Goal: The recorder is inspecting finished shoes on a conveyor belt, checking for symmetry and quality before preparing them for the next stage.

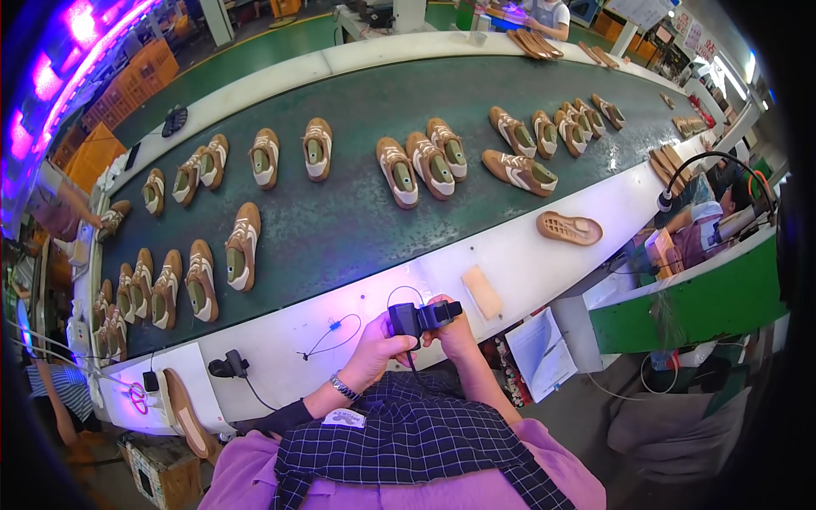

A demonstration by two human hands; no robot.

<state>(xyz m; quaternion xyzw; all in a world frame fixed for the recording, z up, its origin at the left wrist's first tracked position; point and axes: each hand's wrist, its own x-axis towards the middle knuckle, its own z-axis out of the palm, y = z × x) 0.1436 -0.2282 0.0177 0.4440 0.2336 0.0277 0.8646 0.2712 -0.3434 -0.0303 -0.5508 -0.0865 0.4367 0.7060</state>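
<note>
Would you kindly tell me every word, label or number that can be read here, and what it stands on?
Pale label on the checked apron: print too blurred to read.
Hanging signs, upper right: characters show, but I won't transcribe them.
White papers: any writing is too small to read.
Held black device: no readable text.

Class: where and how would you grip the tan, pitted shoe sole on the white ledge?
I'd probably pinch its long edges across the width, the nearer right hand coming from above once free: the sole lies flat, pitted face up, its raised rim exposed.
</note>
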